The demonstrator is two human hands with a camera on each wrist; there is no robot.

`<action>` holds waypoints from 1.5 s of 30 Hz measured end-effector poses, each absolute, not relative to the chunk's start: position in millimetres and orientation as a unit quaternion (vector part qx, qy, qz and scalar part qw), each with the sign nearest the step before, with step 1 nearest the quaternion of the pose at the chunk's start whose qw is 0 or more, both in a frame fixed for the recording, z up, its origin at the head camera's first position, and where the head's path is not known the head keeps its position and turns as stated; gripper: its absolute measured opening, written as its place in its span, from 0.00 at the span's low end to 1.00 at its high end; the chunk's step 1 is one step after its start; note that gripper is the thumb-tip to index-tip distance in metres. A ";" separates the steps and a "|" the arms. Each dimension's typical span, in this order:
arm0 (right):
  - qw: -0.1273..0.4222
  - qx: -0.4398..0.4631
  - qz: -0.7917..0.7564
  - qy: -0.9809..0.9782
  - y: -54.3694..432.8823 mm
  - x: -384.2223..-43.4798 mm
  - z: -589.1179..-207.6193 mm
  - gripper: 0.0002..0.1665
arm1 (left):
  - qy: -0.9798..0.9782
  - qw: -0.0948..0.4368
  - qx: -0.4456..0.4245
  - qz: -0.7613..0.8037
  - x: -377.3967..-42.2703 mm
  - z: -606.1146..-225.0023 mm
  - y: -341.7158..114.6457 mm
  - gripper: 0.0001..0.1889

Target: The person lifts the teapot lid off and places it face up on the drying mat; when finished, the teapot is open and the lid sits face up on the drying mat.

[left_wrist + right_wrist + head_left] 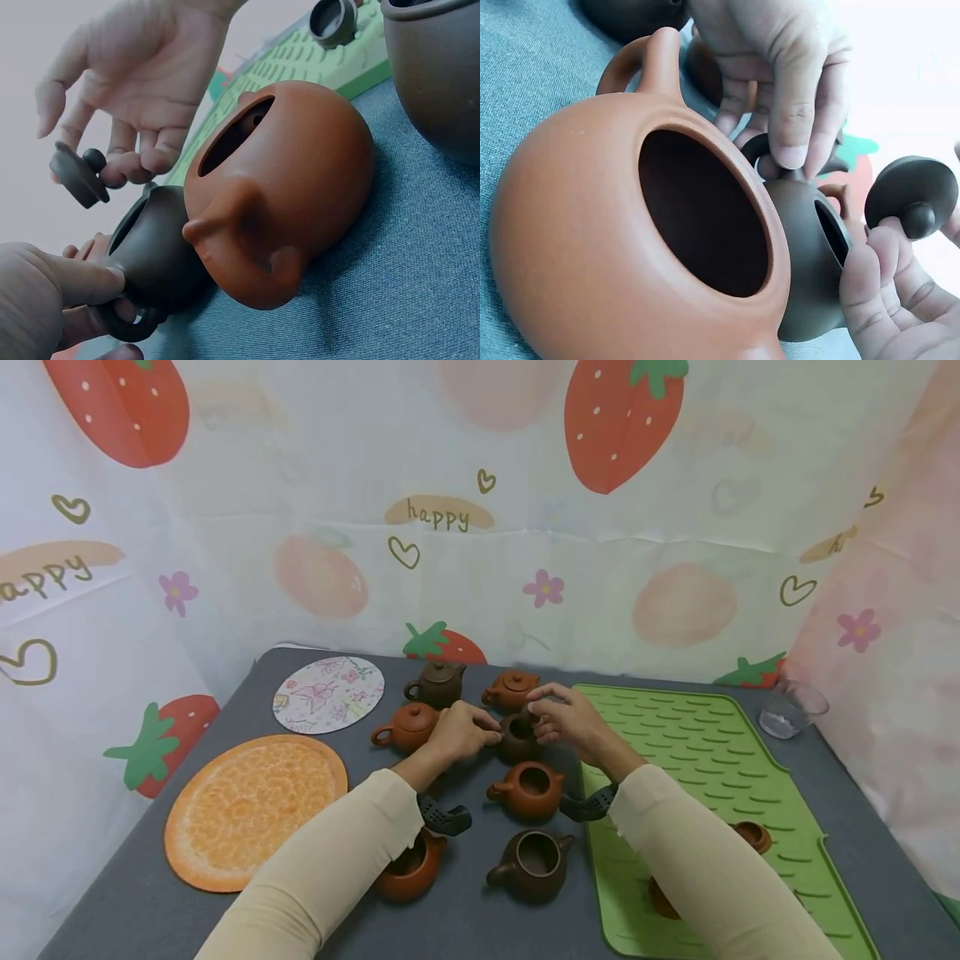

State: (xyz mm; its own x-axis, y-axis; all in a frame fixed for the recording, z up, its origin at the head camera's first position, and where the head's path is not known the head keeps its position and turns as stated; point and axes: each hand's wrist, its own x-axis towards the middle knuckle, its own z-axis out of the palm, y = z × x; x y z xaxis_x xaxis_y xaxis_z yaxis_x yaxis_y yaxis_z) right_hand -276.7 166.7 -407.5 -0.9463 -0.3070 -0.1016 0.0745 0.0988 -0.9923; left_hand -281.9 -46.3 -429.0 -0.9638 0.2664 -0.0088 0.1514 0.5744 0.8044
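My left hand grips the handle of a small dark brown teapot, thumb pressed on the handle's top in the right wrist view. The pot's mouth is uncovered. Tilted on edge between the fingers of my right hand is a dark lid with a round knob, held just above the pot and apart from it. Nearer to me stands an open orange-brown teapot, and closer still an open dark teapot. Another open reddish teapot is partly covered by my left forearm.
Lidded teapots stand behind: dark, reddish and orange. A green mat on the right bears small lids, partly hidden by my forearm. A glass stands far right; two round mats lie left.
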 end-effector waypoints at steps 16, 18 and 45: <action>0.151 -0.098 -0.680 0.711 178.0 -267.7 -398.0 0.28 | 0.883 0.066 0.121 0.448 -281.7 -429.9 -46.9 0.05; 0.152 -0.104 -0.679 0.710 180.8 -265.1 -395.1 0.30 | 0.883 0.065 0.121 0.449 -281.5 -430.1 -47.0 0.05; 0.102 -0.175 -0.598 0.775 230.4 -230.9 -358.8 0.28 | 0.881 0.064 0.129 0.452 -281.3 -429.7 -47.5 0.04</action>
